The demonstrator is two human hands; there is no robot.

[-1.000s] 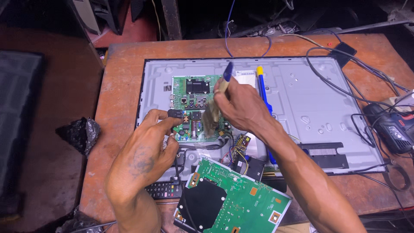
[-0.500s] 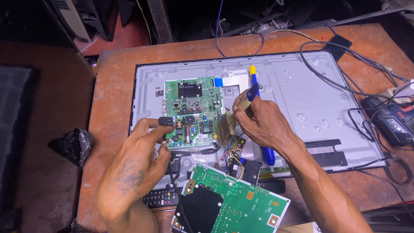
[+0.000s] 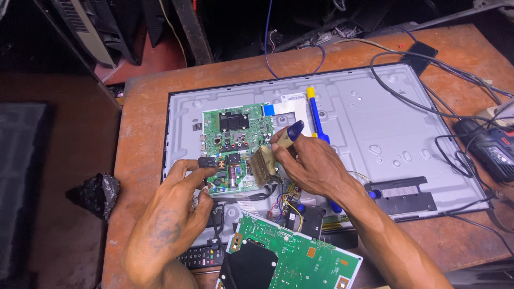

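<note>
On worn reddish wooden table (image 3: 144,107) (cables strewn): grey panel back (image 3: 375,123).

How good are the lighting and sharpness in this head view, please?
Head view: the panel and board are evenly lit and sharp; the brush in the right hand looks slightly soft; the left hand is clear; the floor at left and the background are dim.

worn reddish-brown wooden table (image 3: 150,107), dark floor (image 3: 48,160) at left, dim black clutter behind, light from above.
</note>
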